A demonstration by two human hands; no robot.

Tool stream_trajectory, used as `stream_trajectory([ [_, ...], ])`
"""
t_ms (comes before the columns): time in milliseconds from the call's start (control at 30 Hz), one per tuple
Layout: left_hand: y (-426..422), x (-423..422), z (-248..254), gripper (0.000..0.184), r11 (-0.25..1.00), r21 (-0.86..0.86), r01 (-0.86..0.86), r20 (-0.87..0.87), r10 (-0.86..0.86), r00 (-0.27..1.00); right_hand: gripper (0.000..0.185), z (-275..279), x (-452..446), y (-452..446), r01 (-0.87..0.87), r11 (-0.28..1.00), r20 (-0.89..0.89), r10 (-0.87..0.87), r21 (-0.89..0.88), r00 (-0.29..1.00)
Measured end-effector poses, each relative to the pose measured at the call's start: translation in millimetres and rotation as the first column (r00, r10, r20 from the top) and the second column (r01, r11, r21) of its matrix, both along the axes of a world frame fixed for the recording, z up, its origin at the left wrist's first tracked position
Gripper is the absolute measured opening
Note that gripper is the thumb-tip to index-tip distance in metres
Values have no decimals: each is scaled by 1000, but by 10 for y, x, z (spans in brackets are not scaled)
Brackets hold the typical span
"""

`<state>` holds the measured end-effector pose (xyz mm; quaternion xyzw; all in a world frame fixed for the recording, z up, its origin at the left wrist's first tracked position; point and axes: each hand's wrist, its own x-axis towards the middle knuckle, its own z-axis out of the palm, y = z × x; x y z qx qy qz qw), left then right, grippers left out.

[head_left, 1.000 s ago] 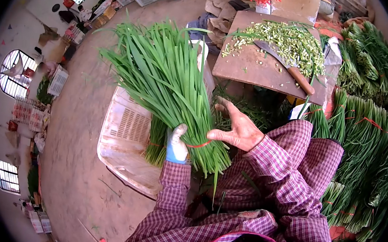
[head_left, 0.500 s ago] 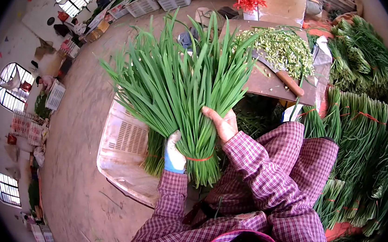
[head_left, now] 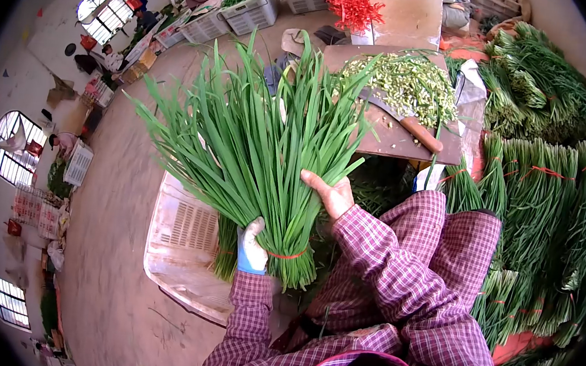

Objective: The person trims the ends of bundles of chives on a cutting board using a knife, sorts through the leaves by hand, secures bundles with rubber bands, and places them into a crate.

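1. Our gloved left hand (head_left: 252,245) grasps the bunch (head_left: 266,173) low on its left side, beside its red band (head_left: 287,255).
2. Our bare right hand (head_left: 336,197) grips its right side higher up, thumb across the leaves, other fingers mostly hidden.
3. The bunch is held before us, its leaves fanning away.
4. Beyond its left side we see a crate (head_left: 188,212); ahead, a knife (head_left: 421,133) and cuttings (head_left: 408,85) on a board (head_left: 394,145).
5. Tied bundles (head_left: 543,221) line our right.

Crate (head_left: 187,219) left of held bundle (head_left: 269,174), stacked bundles (head_left: 544,207) right, knife (head_left: 408,123) on board (head_left: 388,147)
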<state>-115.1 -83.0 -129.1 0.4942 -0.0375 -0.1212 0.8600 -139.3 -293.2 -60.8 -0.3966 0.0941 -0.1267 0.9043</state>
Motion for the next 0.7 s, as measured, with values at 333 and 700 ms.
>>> stream_trajectory([
  [333,166,-70,-97,43,998,56,40,-13,-39,999,47,351,81,-1029,374,868,29,-386,-327,922],
  [700,110,-110,-82,46,993,117,-2,1,2,1000,14,1103,-199,-717,563,340,522,-212,-753,826],
])
